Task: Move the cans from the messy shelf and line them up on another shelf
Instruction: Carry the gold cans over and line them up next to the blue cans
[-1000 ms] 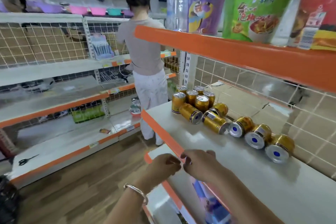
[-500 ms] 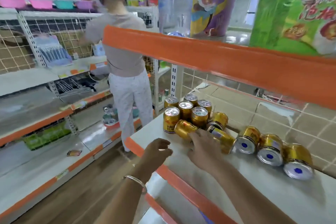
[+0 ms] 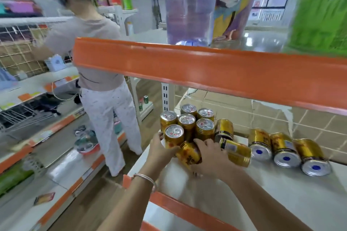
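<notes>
My left hand (image 3: 161, 151), a silver bracelet (image 3: 145, 177) on its wrist, curls its fingers round the lower part of the front upright gold can with a silver pull-tab lid (image 3: 174, 134). My right hand (image 3: 212, 157) grips a gold drink can lying on its side (image 3: 188, 154), just beside it. Both cans sit on the white shelf board with an orange front edge (image 3: 262, 204). Behind stand five more upright gold cans (image 3: 187, 121), packed together. To the right lie five tipped gold cans (image 3: 283, 150), three showing silver bottoms. The orange upper shelf edge (image 3: 206, 69) hangs over them, bearing a clear plastic bottle (image 3: 187, 5). Beyond, a person in a grey top (image 3: 93, 47) stands at the opposite white shelving (image 3: 28, 84) on a wooden floor (image 3: 90, 212).
</notes>
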Tool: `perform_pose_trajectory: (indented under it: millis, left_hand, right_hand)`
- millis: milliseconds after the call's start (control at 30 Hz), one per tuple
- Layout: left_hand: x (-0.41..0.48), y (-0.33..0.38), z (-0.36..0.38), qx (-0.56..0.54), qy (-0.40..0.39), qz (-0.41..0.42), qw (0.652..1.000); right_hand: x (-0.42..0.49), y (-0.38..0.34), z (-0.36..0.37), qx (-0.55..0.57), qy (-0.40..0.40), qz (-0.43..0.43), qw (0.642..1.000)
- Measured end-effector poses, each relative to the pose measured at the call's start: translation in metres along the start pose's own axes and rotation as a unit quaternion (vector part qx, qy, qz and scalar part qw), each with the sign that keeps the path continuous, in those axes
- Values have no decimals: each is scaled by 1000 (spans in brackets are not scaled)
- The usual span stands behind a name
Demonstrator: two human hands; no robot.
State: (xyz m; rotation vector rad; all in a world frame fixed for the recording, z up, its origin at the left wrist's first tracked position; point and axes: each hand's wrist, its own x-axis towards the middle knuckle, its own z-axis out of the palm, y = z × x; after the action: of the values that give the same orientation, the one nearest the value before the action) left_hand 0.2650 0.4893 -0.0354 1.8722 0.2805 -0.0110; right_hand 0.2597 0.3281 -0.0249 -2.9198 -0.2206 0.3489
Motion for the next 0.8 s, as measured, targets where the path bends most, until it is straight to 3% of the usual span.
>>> perform_pose_trajectory:
  millis: [67, 167, 400, 500, 667, 800]
  left_hand:
    - [7, 4, 3, -15, -29, 16, 999]
    - [19, 4, 8, -42, -47, 44, 997]
    - [32, -5, 9, -35, -35, 53, 997]
    - [31, -5, 10, -5, -63, 58, 996]
    - [15, 4, 29, 75, -132, 125, 981]
    - [-10, 20, 60, 68, -205, 126, 968]
  right_hand:
    - [8, -1, 8, 46, -56, 24, 997]
    - [17, -5, 14, 131, -57, 37, 989]
    - [17, -20, 10, 34, -19, 55, 998]
    - [9, -11, 7, 107, -38, 74, 991]
    - [-31, 24, 1, 317, -73, 132, 936]
    - [-83, 67, -2, 475, -46, 166, 863]
